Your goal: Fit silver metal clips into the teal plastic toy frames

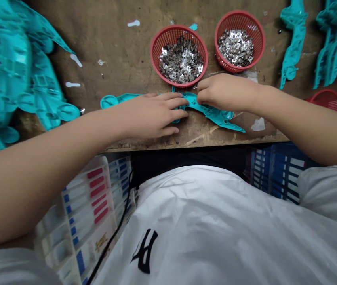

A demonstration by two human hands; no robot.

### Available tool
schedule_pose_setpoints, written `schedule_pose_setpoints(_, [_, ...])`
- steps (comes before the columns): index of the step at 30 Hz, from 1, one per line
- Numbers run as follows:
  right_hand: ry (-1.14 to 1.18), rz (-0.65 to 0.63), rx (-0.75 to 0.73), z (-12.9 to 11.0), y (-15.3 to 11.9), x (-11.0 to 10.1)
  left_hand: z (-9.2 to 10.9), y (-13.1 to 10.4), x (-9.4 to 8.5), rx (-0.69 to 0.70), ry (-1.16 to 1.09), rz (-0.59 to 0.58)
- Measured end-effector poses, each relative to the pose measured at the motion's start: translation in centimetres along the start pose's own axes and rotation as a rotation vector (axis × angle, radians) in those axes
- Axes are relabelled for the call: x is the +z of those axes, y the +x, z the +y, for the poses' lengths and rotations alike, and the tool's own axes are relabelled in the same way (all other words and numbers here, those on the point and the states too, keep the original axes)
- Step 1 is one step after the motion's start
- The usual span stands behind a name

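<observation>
A long turquoise plastic molded part [220,116] lies across the table near its front edge. Over its left half my left hand [156,114] lies flat, fingers stretched out and slightly spread, the fingertips touching the part. My right hand [224,91] is curled at the part's right half, its fingertips pressed together close to the plastic. Whatever those fingertips hold, if anything, is hidden. Just behind the hands stand two red baskets: one [153,59] with small shiny metal pieces, the other [261,41] also filled with small metal pieces.
Turquoise parts [14,67] are heaped at the left. More stand at the right, one single part [293,47] beside a stack [336,43]. Small white pieces [133,23] lie scattered on the wooden table [111,47]. Another red basket [327,99] sits at the right edge. Plastic crates [275,170] stand below.
</observation>
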State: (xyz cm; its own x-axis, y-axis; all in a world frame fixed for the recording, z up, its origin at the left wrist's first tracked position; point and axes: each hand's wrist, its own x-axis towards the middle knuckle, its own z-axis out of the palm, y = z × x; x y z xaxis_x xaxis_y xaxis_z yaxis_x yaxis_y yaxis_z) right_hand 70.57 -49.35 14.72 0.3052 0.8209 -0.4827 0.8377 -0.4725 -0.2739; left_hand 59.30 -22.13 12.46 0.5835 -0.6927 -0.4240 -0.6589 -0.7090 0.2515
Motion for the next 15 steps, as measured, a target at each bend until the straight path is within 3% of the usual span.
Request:
schedule_pose_setpoints(10, [0.108,0.244,0.119,2.1,0.1,0.3,0.9,-0.5,-0.7,-0.089,0.105,0.037])
schedule_pose_setpoints(15, [-0.14,0.142,0.412,0.8,-0.5,-0.2,1.4,-0.5,-1.5,-0.19,0.073,0.051])
